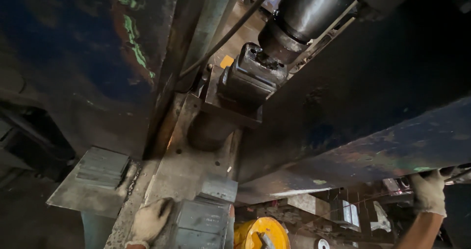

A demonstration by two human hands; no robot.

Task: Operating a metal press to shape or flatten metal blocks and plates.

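Dim workshop, dark worn press frame (373, 82), grimy floor (29, 219).

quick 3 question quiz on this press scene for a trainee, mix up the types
1. True or false: both hands wear gloves.
2. What does the left hand rest beside? A) a stack of grey metal plates B) a hammer C) a cable
3. Fill in: the right hand reaches up to the underside of the dark ____ of the machine.

Key
1. True: light work gloves on both.
2. A: the plates lie on the press bed, right next to the left hand; a second stack sits further left.
3. Beam.
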